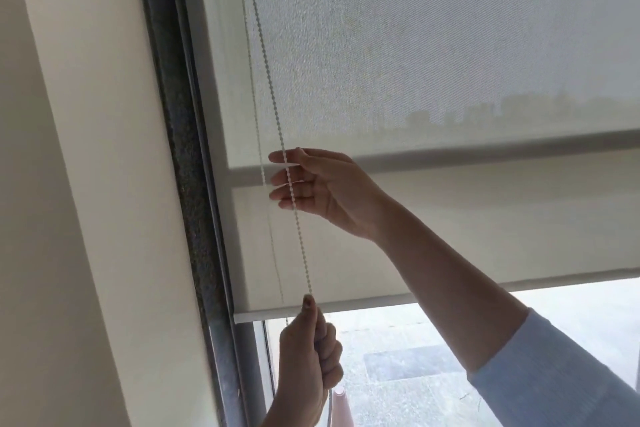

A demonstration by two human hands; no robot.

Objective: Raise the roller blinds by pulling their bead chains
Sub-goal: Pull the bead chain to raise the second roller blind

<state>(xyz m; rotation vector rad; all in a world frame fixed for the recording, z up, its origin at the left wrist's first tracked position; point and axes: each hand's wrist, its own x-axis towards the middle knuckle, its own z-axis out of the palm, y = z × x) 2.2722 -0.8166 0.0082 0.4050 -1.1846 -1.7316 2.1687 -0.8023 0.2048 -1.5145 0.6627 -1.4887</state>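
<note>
Two roller blinds hang over the window. A sheer mesh blind (433, 45) ends at a bottom bar across the middle. An opaque cream blind (450, 236) hangs lower. A white bead chain (273, 94) runs down the left side in front of them. My left hand (308, 364) is shut in a fist around the chain near the lower blind's bottom bar. Higher up, my right hand (311, 184) has its fingers spread behind the chain, which crosses them without being gripped. A second, thinner chain strand (258, 135) hangs just to the left.
A dark window frame (180, 149) and a cream wall (86, 184) stand close on the left. Below the blinds, bare glass (398, 357) shows pavement outside. A light blue sleeve (554, 374) covers my right forearm.
</note>
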